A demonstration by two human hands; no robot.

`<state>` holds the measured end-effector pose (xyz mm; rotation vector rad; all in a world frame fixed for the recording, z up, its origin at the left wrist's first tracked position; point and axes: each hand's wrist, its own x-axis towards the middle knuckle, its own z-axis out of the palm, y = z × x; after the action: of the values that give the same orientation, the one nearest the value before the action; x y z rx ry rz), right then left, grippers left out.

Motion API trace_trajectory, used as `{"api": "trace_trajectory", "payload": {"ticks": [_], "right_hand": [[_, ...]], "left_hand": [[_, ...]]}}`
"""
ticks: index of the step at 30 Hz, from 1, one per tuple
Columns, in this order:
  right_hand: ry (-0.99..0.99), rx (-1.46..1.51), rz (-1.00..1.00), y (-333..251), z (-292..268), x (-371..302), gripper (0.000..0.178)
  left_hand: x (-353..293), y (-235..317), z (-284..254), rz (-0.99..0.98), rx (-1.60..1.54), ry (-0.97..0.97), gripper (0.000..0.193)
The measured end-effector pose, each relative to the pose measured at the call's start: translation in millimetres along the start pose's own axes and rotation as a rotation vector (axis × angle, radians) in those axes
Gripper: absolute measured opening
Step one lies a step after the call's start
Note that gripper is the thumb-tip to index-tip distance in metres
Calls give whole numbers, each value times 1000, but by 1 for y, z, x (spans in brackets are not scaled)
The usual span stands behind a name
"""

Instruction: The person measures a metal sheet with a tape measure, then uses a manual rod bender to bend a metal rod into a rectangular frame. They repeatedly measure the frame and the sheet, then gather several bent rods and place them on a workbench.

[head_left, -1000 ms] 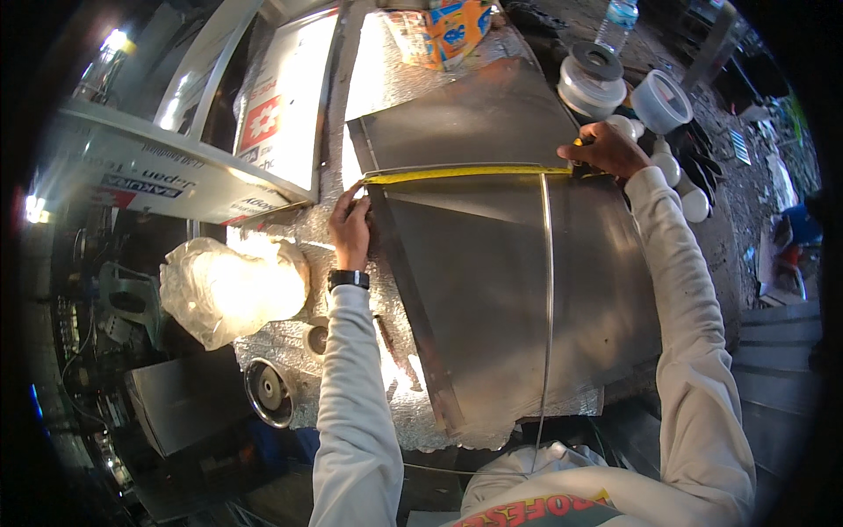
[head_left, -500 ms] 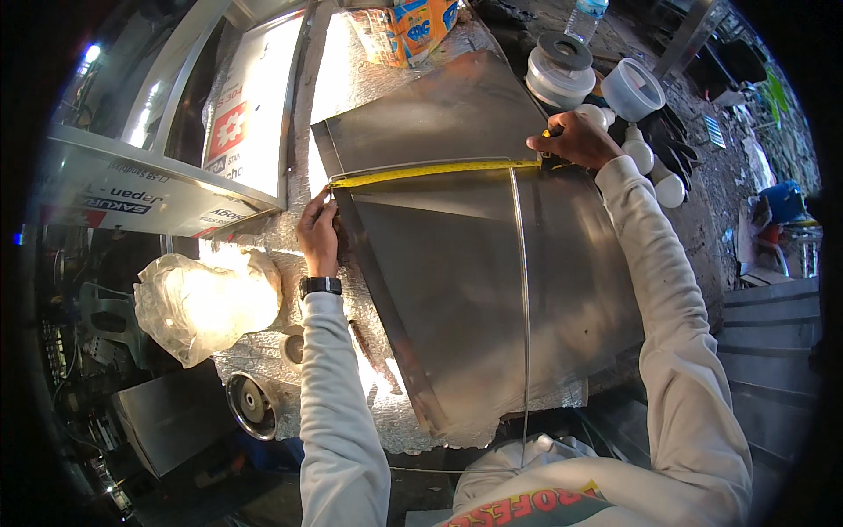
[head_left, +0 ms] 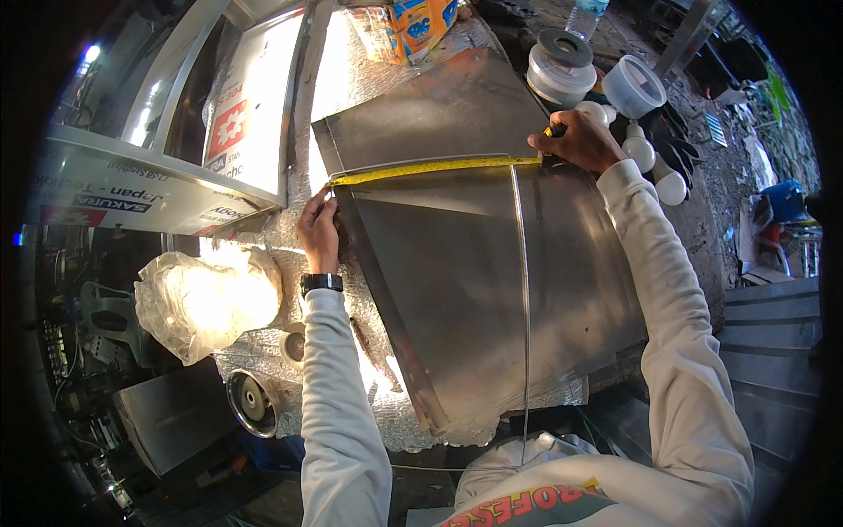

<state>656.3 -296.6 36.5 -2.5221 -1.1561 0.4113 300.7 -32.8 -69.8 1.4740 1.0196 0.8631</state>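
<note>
A yellow tape measure blade stretches across a dark sheet-metal panel with a folded left edge. My left hand, wearing a dark wristband, pinches the blade's end at that edge. At the panel's right side, my right hand is closed around the tape measure case, mostly hidden by the fingers. Just above the blade runs a thin wire. A thin shiny rod or cord crosses the panel from the blade down toward my lap.
Right of the panel stand a lidded white tub, a clear plastic tub, white bulbs and a water bottle. Left are a metal frame, a crumpled plastic bag and a round metal wheel. An orange packet lies beyond.
</note>
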Motion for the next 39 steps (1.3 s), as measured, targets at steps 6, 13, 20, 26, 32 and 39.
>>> {"api": "trace_trajectory", "payload": {"ticks": [6,13,20,26,32,39], "right_hand": [[48,-29,-13,-11,-3,-19,56],[244,0,-107,-12,6,-40,45],[239,79,-175,-6,11,-57,39],[-41,23,-217,5,7,-43,44],[14,91,-220,8,5,-42,43],[114,-17,-197,-4,10,-49,45]], "left_hand": [[1,-3,-1,93,48,31,34],[-5,9,4,-7,-3,17,33],[-1,3,4,19,30,17,34],[2,-7,-5,-12,-12,-20,34],[-6,13,7,32,60,-8,34],[-9,14,-2,-12,10,-69,38]]}}
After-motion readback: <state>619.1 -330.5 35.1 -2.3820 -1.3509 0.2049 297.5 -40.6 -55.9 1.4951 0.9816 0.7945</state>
